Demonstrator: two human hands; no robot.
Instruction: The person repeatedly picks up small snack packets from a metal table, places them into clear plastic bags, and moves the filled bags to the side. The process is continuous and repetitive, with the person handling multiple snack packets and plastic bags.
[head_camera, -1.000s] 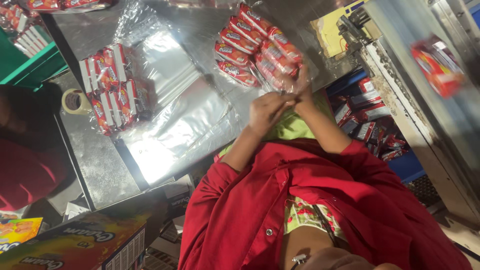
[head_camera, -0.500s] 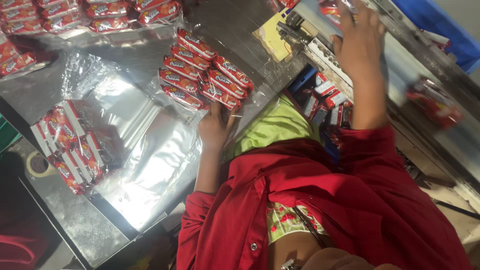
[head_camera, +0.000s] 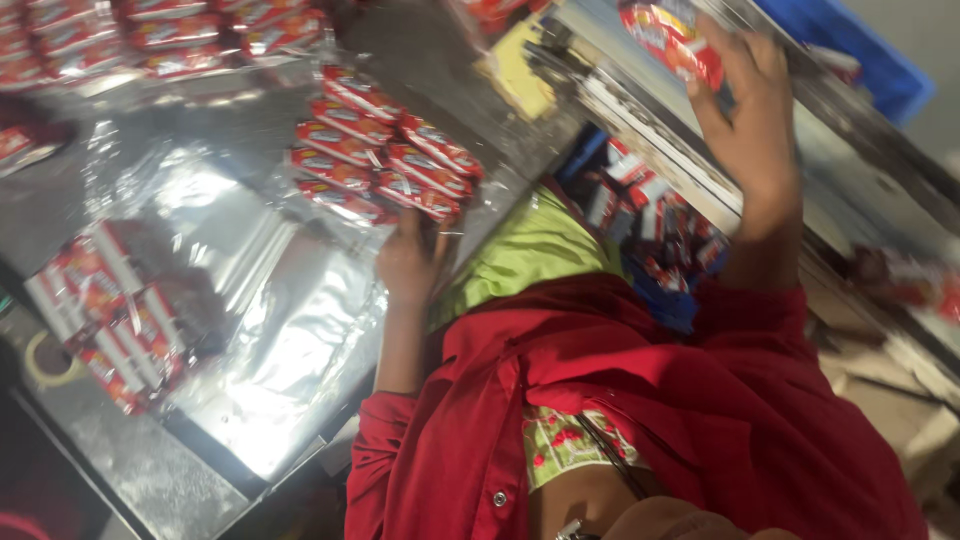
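Right hand up at the packet, left hand on the bundle

Since half a second ago my right hand (head_camera: 745, 110) has stayed stretched out to the metal machine ledge (head_camera: 640, 110), and it now sits against a red snack packet (head_camera: 672, 38) there, fingers spread around the packet's near end; I cannot tell whether they have closed on it. My left hand (head_camera: 408, 262) has kept its place at the near edge of the wrapped bundle of red packets (head_camera: 380, 150), fingers curled onto the clear film, gripping that edge.

That bundle lies on the steel table (head_camera: 130, 470), packets in two rows inside the film. Left of it a sheet of clear plastic film (head_camera: 250, 330) spreads flat and shiny across the table. At the sheet's far left edge sits another bundle of red-and-white packets (head_camera: 100, 310), and just beside that a roll of tape (head_camera: 45, 360). More red packets (head_camera: 170, 35) line the far side of the table.

Between the table and the machine, below my right forearm, a blue crate (head_camera: 655, 250) holds loose packets. My red sleeves and green top fill the lower part of the view
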